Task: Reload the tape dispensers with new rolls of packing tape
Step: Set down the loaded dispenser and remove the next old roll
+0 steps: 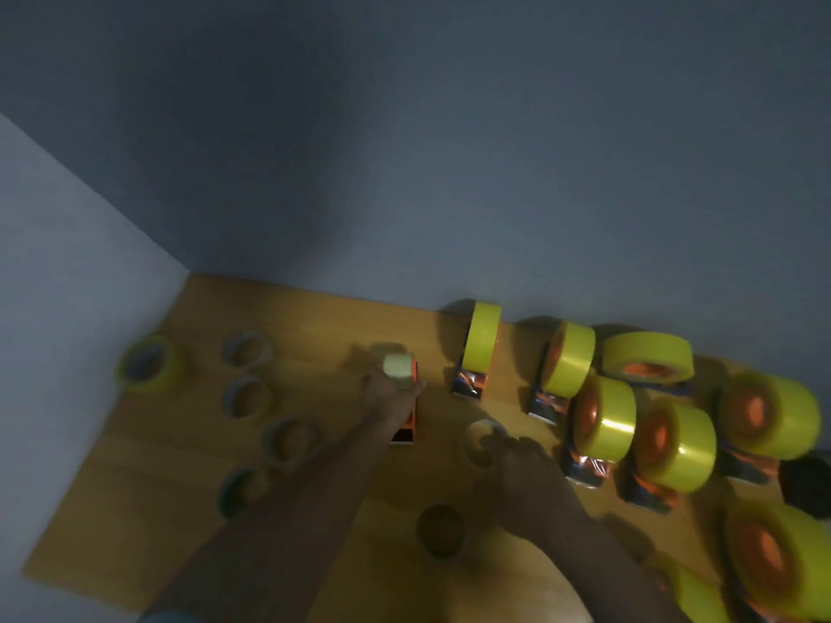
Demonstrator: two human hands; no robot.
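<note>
On a wooden table (314, 317), my left hand (389, 391) grips an orange tape dispenser (407, 424) that carries a nearly spent pale roll (399, 370). My right hand (512, 456) holds an empty pale tape core (479, 442) lying on the table just right of that dispenser. Several dispensers loaded with full yellow rolls stand to the right, such as one (482, 341) by the wall and another (567, 364) beside it. The frame is dim and blurred.
Several empty cores lie at the left, one of them (246, 349) near the wall, and a greenish roll (148, 364) sits at the table's left edge. A dark core (440, 528) lies near me. Walls close the back and left side.
</note>
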